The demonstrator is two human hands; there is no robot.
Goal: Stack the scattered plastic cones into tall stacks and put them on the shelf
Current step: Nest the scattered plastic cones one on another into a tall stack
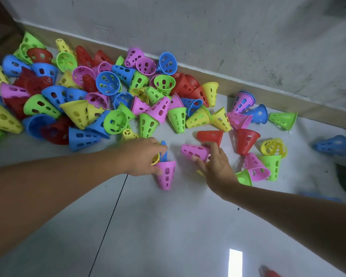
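I saw the big heap of cones (pixel 100 92) lying on the floor (pixel 168 226), piled against the skirting board (pixel 248 90) at the foot of the wall (pixel 208 37) and filling the far left. To its right the cones thinned out into a looser scatter (pixel 258 126), with one lone cone (pixel 333 145) well apart at the far right. My left hand (pixel 142 156) sat at the heap's near edge, touching a cone on its side (pixel 166 174) just before it. My right hand (pixel 216 166) lay to the right of that, on another tipped cone (pixel 195 151), with a small cluster (pixel 262 166) just beyond it to the right.
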